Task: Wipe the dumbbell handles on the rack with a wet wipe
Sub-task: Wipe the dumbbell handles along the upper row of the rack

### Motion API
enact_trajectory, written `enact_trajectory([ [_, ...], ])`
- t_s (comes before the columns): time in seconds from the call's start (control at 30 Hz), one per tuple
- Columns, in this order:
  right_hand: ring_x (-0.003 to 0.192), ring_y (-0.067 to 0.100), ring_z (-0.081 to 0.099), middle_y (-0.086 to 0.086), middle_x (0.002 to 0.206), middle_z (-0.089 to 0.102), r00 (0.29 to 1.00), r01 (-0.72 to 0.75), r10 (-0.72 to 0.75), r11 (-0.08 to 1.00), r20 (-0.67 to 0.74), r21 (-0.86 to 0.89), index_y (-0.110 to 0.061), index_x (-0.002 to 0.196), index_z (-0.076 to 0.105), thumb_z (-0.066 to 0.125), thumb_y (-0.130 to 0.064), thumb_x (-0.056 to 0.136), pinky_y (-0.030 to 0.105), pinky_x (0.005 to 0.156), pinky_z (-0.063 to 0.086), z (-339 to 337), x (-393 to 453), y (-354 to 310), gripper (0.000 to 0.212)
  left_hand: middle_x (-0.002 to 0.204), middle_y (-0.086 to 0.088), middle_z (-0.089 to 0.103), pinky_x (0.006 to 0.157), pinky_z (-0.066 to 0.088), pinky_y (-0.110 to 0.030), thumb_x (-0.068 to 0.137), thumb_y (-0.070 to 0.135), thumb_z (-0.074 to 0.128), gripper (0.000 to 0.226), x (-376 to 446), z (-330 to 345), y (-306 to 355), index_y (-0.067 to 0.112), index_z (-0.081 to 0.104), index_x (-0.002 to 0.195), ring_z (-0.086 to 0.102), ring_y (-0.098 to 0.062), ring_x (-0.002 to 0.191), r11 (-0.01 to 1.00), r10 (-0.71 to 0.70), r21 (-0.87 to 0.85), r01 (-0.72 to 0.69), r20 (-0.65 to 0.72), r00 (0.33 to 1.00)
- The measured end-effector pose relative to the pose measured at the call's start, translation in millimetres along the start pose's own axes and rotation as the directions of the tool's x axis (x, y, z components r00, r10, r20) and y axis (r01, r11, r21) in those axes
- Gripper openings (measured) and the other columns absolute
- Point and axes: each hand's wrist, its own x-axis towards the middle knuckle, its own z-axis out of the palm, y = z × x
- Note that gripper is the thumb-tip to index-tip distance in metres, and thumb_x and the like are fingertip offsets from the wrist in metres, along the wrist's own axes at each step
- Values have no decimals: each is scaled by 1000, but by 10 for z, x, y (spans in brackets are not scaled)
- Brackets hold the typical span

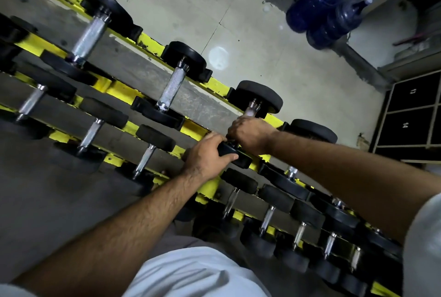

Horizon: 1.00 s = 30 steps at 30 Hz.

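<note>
The right hand (249, 134) is curled around the handle of a dumbbell (259, 97) on the top row of the rack (124, 88); a pale bit of wipe (250, 112) shows just beyond its knuckles, pressed against the metal bar. The left hand (206, 156) grips the near black end of the same dumbbell, fingers wrapped over its edge. Both forearms reach in from the lower part of the view, above a white shirt (191, 273).

The rack is yellow with black cradles and runs slantwise across the view. Two more dumbbells with bare metal handles (173, 86) lie on the top row to the left of the hands, and smaller ones fill the lower row. Beyond the rack, on the concrete floor (238, 22), two large blue water bottles (329, 13) lean against a wall, with dark numbered lockers (410, 115) to the right.
</note>
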Motion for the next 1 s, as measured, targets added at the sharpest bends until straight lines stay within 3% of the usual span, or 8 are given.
enact_trajectory([
  [0.17, 115, 23, 61, 1, 116, 70, 982, -174, 176, 984, -66, 32, -21, 116, 71, 48, -15, 93, 38, 100, 47, 14, 15, 378, 34, 121, 8, 55, 85, 51, -30, 76, 44, 81, 60, -92, 27, -19, 19, 56, 125, 56, -12, 102, 996, -4, -91, -3, -77, 997],
  [0.3, 106, 23, 64, 2, 107, 71, 997, 0, -9, 992, 72, 124, -22, 111, 70, 57, -15, 91, 41, 94, 53, 114, 5, 18, 25, 114, 10, 54, 83, 51, -30, 74, 41, 83, 56, -100, 44, -14, 20, 58, 119, 56, -12, 101, 993, -8, -116, -3, -94, 996],
  [0.47, 116, 22, 58, 0, 117, 67, 965, -260, 260, 966, -40, 4, -22, 113, 68, 46, -21, 94, 38, 103, 44, 47, -37, 187, 29, 107, 13, 51, 75, 50, -27, 73, 42, 84, 53, -98, 57, -6, 20, 58, 114, 56, -12, 93, 994, -10, -107, -1, -107, 994],
  [0.57, 115, 21, 57, 0, 116, 65, 990, -109, 111, 993, 82, -36, -23, 116, 66, 55, -26, 94, 38, 108, 38, 36, -47, -84, 25, 108, 13, 51, 73, 51, -29, 73, 44, 83, 52, -89, 66, -10, 21, 58, 112, 57, -12, 93, 996, -4, -86, -5, -105, 995],
  [0.6, 117, 20, 56, -1, 117, 65, 989, -113, 115, 993, 92, -25, -23, 117, 66, 55, -27, 95, 38, 109, 38, 7, -41, -74, 25, 108, 12, 52, 73, 52, -30, 73, 45, 83, 52, -91, 72, -8, 21, 57, 112, 57, -12, 93, 997, -2, -81, -6, -104, 995],
  [0.73, 138, 26, 42, 9, 141, 54, 909, -393, 397, 918, 123, -60, -13, 132, 57, 43, -29, 100, 40, 110, 34, -159, 22, 110, 39, 112, 9, 55, 75, 54, -34, 72, 46, 83, 52, -95, 92, 3, 23, 56, 111, 58, -14, 93, 998, -9, -70, 2, -104, 995],
  [0.83, 148, 30, 26, 17, 156, 36, 909, -374, 375, 927, 185, -40, -5, 146, 42, 34, -32, 101, 45, 119, 24, -128, 3, -53, 53, 112, 10, 55, 73, 52, -29, 73, 46, 83, 53, -94, 64, 11, 22, 56, 112, 57, -12, 93, 998, -9, -64, 3, -93, 996],
  [1.0, 149, 26, 27, 13, 157, 37, 908, -418, 413, 904, 62, 96, -8, 146, 44, 35, -27, 100, 42, 118, 27, -103, -69, 109, 50, 108, 14, 53, 70, 52, -29, 72, 49, 83, 53, -72, 80, -52, 24, 57, 112, 58, -13, 92, 998, -6, -61, -1, -106, 994],
])
